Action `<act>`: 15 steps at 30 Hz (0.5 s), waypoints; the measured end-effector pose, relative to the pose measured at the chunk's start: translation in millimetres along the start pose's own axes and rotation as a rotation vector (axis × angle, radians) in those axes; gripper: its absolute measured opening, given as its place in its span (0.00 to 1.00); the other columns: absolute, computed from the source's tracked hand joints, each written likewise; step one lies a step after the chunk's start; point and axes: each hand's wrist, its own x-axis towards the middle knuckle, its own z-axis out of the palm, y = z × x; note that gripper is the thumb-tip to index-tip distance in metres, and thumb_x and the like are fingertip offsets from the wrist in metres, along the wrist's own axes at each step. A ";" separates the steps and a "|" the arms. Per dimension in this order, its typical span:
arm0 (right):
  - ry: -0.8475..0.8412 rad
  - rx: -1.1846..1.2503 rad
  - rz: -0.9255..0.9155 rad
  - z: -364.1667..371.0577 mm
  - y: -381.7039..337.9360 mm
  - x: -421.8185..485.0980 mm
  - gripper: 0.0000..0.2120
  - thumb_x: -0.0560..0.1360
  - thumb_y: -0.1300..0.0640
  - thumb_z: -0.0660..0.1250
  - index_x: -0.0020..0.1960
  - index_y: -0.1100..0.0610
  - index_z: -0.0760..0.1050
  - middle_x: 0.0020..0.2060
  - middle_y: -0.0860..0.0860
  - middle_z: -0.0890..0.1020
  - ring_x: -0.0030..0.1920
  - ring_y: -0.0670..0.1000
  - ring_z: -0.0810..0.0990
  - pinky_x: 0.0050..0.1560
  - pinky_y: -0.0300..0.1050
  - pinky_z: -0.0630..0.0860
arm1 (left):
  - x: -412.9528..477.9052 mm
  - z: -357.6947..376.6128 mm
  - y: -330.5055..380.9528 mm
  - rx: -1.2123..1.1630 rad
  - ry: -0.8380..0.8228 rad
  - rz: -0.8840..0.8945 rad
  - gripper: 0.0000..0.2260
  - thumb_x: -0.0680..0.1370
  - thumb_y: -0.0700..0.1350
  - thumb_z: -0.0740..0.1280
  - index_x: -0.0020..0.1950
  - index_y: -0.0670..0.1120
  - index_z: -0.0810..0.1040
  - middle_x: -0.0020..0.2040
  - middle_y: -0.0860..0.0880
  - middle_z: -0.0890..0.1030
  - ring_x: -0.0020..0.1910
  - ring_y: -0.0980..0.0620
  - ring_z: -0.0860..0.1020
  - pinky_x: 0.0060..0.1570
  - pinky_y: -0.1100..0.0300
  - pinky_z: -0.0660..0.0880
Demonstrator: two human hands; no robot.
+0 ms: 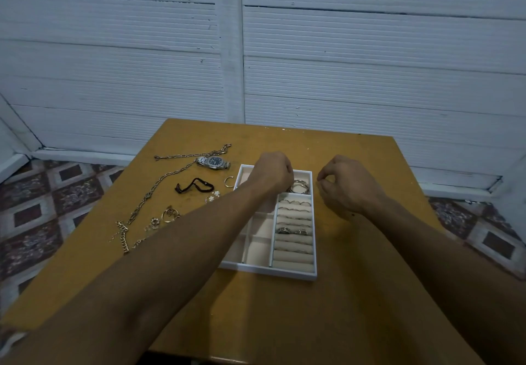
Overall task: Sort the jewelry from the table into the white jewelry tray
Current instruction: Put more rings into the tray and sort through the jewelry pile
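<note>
Nearest the camera, bare yellow-brown table [284, 322] under two outstretched forearms. Just beyond, white tray [267, 273] lying flat, its near left pockets showing nothing inside. Along its right side, padded rolls with rings [293, 231] already slotted into several rows, other rows bare. Farther in, bangles [299, 187] stacked in the far right pocket.

Left hand [273, 171] over the tray's far end, just beside the bangles, fingers curled under; cannot tell whether holding anything. Right hand [348, 187] off the tray's right edge above the table, fingers curled, thumb and forefinger close together; cannot tell whether pinching something small.

Judged partly done: rings and bangles sorted, plenty left. Loose on the table left of the tray: chunky bracelet [123, 241], gold hoops [170, 214], pearl earrings [213, 196], black cord [195, 186], open ring [228, 181], long chain [159, 185] and, farthest, watch [213, 162].

Beyond the table, patterned floor tiles [57, 194] and ribbed white wall panels [370, 66].
</note>
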 end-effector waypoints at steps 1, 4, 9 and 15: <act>-0.001 0.000 -0.001 -0.1 -1.5 0.0 0.12 0.77 0.54 0.62 0.56 0.54 0.81 0.55 0.51 0.78 0.55 0.52 0.75 0.53 0.48 0.74 | -0.2 -0.1 -0.3 0.002 0.000 -0.001 0.04 0.73 0.38 0.70 0.42 0.44 0.85 0.43 0.46 0.84 0.44 0.50 0.81 0.43 0.58 0.80; -0.006 0.019 -0.010 -0.3 -8.4 -0.2 0.12 0.77 0.53 0.63 0.56 0.53 0.81 0.55 0.51 0.78 0.55 0.51 0.75 0.52 0.47 0.73 | -1.7 -1.0 -1.1 0.029 0.011 0.015 0.04 0.71 0.39 0.70 0.41 0.47 0.83 0.45 0.47 0.83 0.45 0.50 0.80 0.43 0.59 0.78; -0.014 0.090 -0.024 1.0 -27.0 1.8 0.11 0.77 0.53 0.64 0.57 0.53 0.80 0.53 0.50 0.79 0.49 0.48 0.74 0.47 0.43 0.70 | -10.6 -19.3 -9.6 0.028 0.063 0.057 0.04 0.73 0.42 0.69 0.45 0.47 0.84 0.45 0.48 0.83 0.46 0.51 0.79 0.45 0.58 0.78; -0.037 0.165 -0.077 3.5 -69.4 13.4 0.12 0.76 0.56 0.63 0.57 0.53 0.80 0.54 0.50 0.81 0.51 0.50 0.78 0.51 0.46 0.75 | -38.3 -61.9 -46.1 0.022 0.129 0.042 0.08 0.74 0.43 0.67 0.51 0.45 0.83 0.48 0.47 0.83 0.47 0.52 0.79 0.46 0.60 0.75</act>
